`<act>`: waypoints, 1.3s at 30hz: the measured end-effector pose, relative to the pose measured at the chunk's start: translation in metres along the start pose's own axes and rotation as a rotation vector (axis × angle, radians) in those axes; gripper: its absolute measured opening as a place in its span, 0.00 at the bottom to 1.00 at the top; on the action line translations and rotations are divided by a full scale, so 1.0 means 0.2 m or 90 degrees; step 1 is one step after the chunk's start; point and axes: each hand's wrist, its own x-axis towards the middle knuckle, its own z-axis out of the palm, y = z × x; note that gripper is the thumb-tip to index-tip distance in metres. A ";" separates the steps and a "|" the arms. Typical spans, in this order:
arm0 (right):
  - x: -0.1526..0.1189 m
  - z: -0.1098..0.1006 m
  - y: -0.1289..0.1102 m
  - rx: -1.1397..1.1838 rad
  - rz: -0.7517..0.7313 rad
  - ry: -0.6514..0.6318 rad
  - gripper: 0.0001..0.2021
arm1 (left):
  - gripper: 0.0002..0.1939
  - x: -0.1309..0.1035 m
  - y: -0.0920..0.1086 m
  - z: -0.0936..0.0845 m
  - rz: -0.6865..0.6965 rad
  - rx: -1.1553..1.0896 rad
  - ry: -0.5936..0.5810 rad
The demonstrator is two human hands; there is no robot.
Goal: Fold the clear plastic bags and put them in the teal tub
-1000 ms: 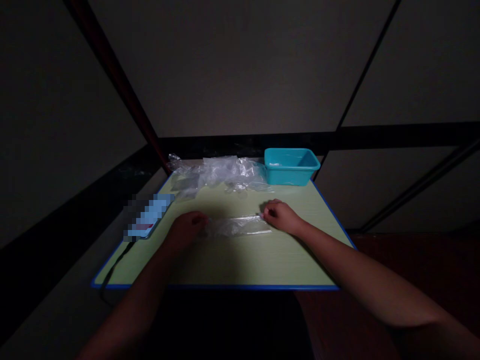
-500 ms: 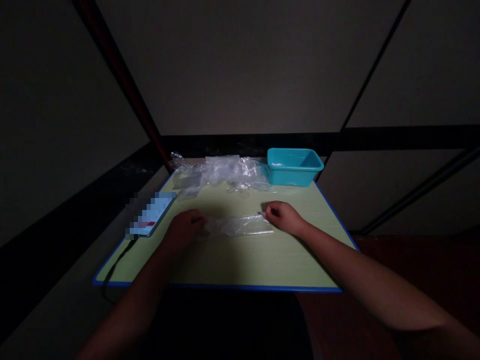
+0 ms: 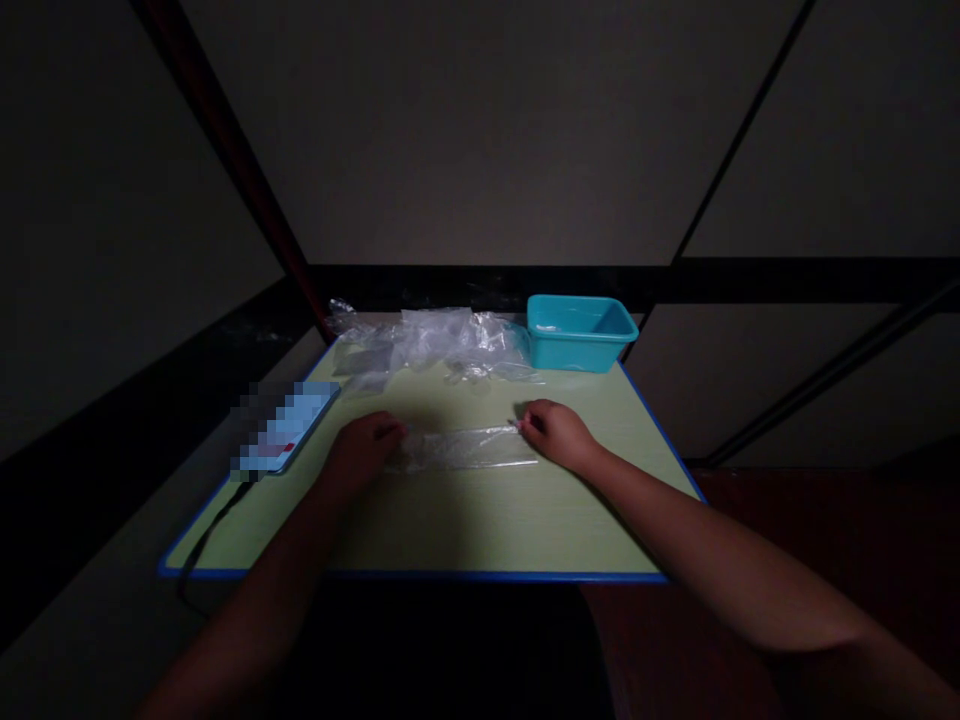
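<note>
Looking down from the head camera, I have a clear plastic bag (image 3: 469,450) stretched out lengthwise, left to right, across the near half of a pale green table (image 3: 517,525). The left hand (image 3: 365,447) is at the bag's left end, its fingers curled and the thumb drawn in against them, gripping the film there. The right hand (image 3: 559,435) is at the far right corner of the bag, thumb and fingertips brought together in a small pinch on that corner; the near right corner lies free of the fingers. Something tiny shows at the right fingertips, but the light is so dim from where I sit that I can't fairly say what it is. Between the two hands the film catches a few bright streaks along its far and near edges.

Along the far side I see a crumpled heap of clear plastic (image 3: 450,343), and at its right, just beside it, a turquoise bin (image 3: 574,352) standing upright near the far right corner. On the left edge of the table a phone (image 3: 310,425) lies with its screen partly blurred out, and a dark cable (image 3: 206,535) runs from its near end over the table's blue rim.
</note>
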 end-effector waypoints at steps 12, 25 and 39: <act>-0.01 -0.03 -0.07 -0.175 0.041 -0.044 0.10 | 0.14 0.01 0.00 0.02 0.004 0.021 0.016; -0.02 -0.02 -0.13 -0.311 0.078 -0.067 0.13 | 0.19 -0.06 0.07 0.01 0.076 0.153 0.210; -0.03 -0.01 -0.12 -0.325 0.079 -0.070 0.11 | 0.37 -0.28 0.45 0.44 0.338 0.237 -0.084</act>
